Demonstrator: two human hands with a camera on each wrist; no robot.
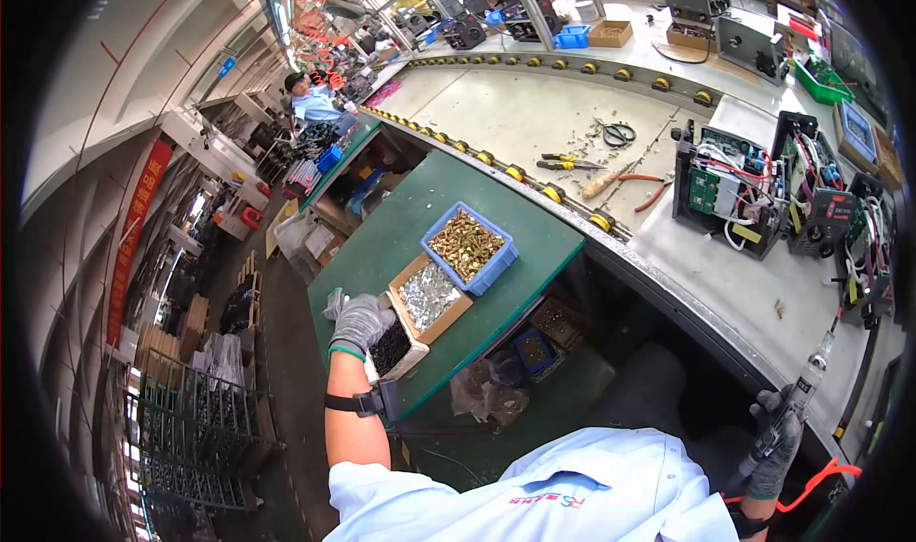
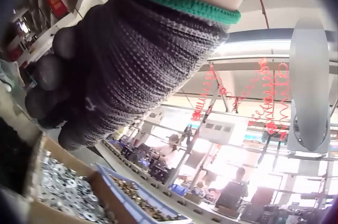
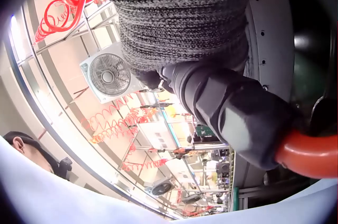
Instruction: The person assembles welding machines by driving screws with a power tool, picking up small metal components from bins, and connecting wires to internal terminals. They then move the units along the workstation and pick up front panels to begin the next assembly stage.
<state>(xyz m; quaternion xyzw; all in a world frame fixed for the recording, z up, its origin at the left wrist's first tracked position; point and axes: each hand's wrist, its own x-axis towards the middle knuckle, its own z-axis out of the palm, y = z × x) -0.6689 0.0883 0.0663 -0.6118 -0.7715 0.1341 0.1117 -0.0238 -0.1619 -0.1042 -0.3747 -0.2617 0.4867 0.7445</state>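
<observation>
In a grey knit glove with a green cuff, my left hand (image 1: 361, 324) is at the far-left edge of a white box (image 1: 412, 359) filled with small black parts (image 1: 389, 347). Its dark-coated fingers (image 2: 50, 71) are loosely bent in the left wrist view, and nothing shows between them. Beside that box, a cardboard box (image 1: 448, 324) holds flat silver washers (image 2: 68, 195). A blue bin (image 1: 494, 273) of brass-coloured screws (image 1: 465, 243) adjoins it. My gloved right hand (image 1: 775, 439) grips a pneumatic screwdriver (image 1: 811, 375), its bit pointing up and away; a red-orange air hose (image 3: 309, 154) leaves its rear end.
Several electronic units with exposed boards (image 1: 730, 194) line the right workbench (image 1: 725, 299). Yellow-handled pliers (image 1: 570, 163), red-handled pliers (image 1: 651, 195) and loose bits lie on the surface beyond the roller strip (image 1: 515, 173). The green table (image 1: 382, 246) bears the boxes. Another person (image 1: 313, 101) is farther back.
</observation>
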